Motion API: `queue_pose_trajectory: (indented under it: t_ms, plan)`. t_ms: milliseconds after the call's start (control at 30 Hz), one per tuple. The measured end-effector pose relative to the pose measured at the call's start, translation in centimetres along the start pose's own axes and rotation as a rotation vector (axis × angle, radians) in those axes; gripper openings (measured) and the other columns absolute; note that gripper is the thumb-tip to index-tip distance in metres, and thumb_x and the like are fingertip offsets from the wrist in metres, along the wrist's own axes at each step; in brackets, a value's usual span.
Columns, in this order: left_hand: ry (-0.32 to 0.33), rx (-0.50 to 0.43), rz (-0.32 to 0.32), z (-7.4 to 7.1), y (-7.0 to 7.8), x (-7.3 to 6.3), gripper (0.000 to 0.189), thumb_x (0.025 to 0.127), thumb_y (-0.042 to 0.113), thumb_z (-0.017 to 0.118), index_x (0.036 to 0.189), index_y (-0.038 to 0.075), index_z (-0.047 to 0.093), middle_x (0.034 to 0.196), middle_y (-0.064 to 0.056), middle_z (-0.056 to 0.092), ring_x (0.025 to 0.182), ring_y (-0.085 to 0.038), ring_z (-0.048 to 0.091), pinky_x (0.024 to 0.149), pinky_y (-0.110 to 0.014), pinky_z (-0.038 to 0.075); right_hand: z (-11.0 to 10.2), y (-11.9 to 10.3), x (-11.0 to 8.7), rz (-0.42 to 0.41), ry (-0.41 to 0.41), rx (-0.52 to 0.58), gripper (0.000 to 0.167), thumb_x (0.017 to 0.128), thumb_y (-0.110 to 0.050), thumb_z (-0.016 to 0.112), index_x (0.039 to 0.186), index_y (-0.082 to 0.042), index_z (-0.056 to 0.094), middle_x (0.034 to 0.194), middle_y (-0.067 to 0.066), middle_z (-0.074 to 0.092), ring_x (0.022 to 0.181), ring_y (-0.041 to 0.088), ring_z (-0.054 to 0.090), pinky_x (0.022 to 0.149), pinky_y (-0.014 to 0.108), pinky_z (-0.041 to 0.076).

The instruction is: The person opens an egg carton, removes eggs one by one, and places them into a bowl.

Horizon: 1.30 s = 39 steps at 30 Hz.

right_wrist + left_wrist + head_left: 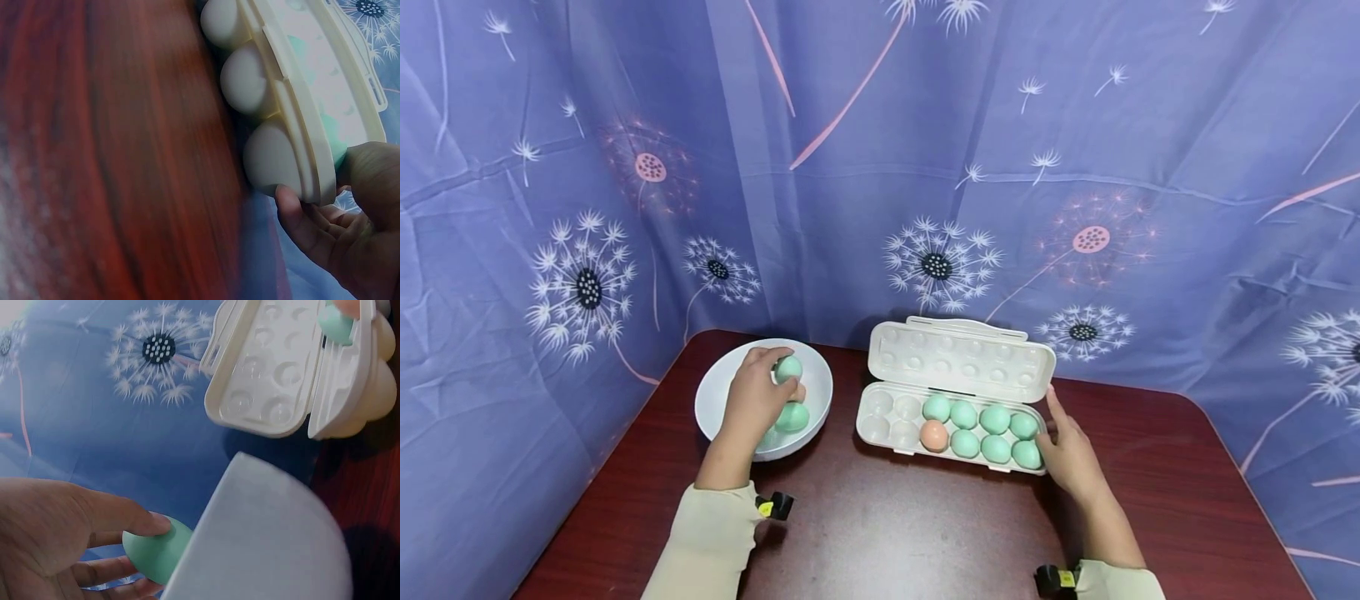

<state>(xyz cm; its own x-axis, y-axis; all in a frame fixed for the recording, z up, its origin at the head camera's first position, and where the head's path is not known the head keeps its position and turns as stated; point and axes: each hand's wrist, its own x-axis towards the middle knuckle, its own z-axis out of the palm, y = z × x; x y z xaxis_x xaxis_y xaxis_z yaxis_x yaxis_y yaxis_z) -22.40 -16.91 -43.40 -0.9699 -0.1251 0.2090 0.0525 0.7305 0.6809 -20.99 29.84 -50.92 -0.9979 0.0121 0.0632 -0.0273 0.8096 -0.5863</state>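
Observation:
My left hand (751, 404) is over the white bowl (709, 404) and pinches a green egg (788, 369) between thumb and fingers. In the left wrist view, that egg (155, 553) shows just behind the bowl's pale wall (269, 537). Another green egg (792, 417) and a partly covered orange one (799, 392) lie in the bowl. To the right, a cream plastic egg carton (880, 386) has its lid raised. Several green eggs (996, 418) and one orange egg (934, 436) fill its cups from the middle rightward. My right hand (1070, 454) grips the carton's right end, fingers around the edge.
The dark red wooden table (880, 533) carries both bowl and carton. Behind and to the left hangs a blue curtain (850, 250) with dandelion prints, close to the raised lid (958, 362). Black straps with small devices (775, 506) sit at both wrists.

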Motion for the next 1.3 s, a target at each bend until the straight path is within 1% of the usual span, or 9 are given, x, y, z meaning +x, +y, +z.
queue_pose_trajectory:
  t_ms: [100,167,300,400,667,900,1100,1300]
  plan:
    - [-0.016,0.010,-0.023,-0.4,-0.5,0.2,0.049,0.085,0.010,0.068,0.133,0.004,0.063,0.132,-0.023,0.058,0.122,-0.042,0.058,0.104,-0.055,0.045,0.0,0.0,0.0,0.004,-0.001,0.002,0.082,0.096,-0.011,0.052,0.163,-0.021,0.006,0.121,0.030,0.060,0.102,0.038,0.062,0.088,0.052,0.049]
    - [-0.022,0.015,-0.049,-0.6,-0.8,0.3,0.049,0.085,0.010,0.066,0.133,0.004,0.063,0.133,-0.024,0.057,0.122,-0.043,0.057,0.105,-0.056,0.045,0.0,0.0,0.0,0.008,-0.003,0.004,0.082,0.096,-0.011,0.052,0.163,-0.022,0.006,0.120,0.030,0.060,0.101,0.037,0.062,0.088,0.052,0.049]
    - [-0.031,0.019,-0.111,-0.9,-1.5,0.4,0.050,0.084,0.011,0.064,0.133,0.002,0.063,0.132,-0.026,0.056,0.119,-0.044,0.058,0.104,-0.056,0.044,0.0,0.1,0.0,0.018,-0.015,0.004,0.083,0.097,-0.011,0.053,0.163,-0.023,0.005,0.121,0.029,0.060,0.101,0.036,0.061,0.088,0.051,0.049]
    - [-0.042,0.033,-0.136,-1.2,-2.0,0.4,0.049,0.084,0.011,0.065,0.131,0.000,0.063,0.130,-0.028,0.056,0.118,-0.044,0.057,0.104,-0.056,0.044,0.0,0.1,0.1,0.023,-0.023,0.001,0.083,0.098,-0.012,0.053,0.163,-0.024,0.004,0.121,0.027,0.059,0.101,0.035,0.061,0.088,0.050,0.048]
    - [-0.076,0.077,-0.144,-1.7,-3.4,0.6,0.045,0.084,0.006,0.067,0.128,-0.004,0.063,0.127,-0.031,0.058,0.118,-0.046,0.057,0.104,-0.057,0.044,0.0,0.1,0.2,0.017,-0.026,-0.004,0.083,0.098,-0.012,0.052,0.163,-0.023,0.003,0.120,0.028,0.060,0.102,0.037,0.061,0.088,0.051,0.048]
    - [-0.111,0.130,-0.148,-1.9,-4.6,0.8,0.043,0.084,0.007,0.065,0.125,-0.005,0.062,0.123,-0.032,0.059,0.115,-0.046,0.059,0.100,-0.057,0.046,0.0,0.0,0.1,0.004,-0.007,-0.006,0.082,0.097,-0.012,0.052,0.164,-0.021,0.006,0.116,0.027,0.061,0.098,0.035,0.061,0.087,0.050,0.048]
    - [-0.131,0.166,-0.156,-1.6,-5.0,0.9,0.042,0.085,0.007,0.065,0.125,-0.006,0.062,0.122,-0.032,0.059,0.114,-0.046,0.059,0.099,-0.057,0.047,0.0,0.1,0.1,0.004,-0.002,-0.002,0.081,0.097,-0.011,0.052,0.163,-0.021,0.006,0.117,0.027,0.060,0.099,0.035,0.061,0.088,0.051,0.048]
    - [-0.152,0.190,-0.181,-1.2,-5.2,0.9,0.042,0.085,0.006,0.065,0.125,-0.007,0.062,0.120,-0.033,0.058,0.112,-0.047,0.059,0.097,-0.056,0.047,0.1,0.0,-0.1,0.006,0.000,-0.003,0.082,0.097,-0.010,0.054,0.164,-0.018,0.008,0.117,0.028,0.061,0.099,0.035,0.062,0.089,0.052,0.049]
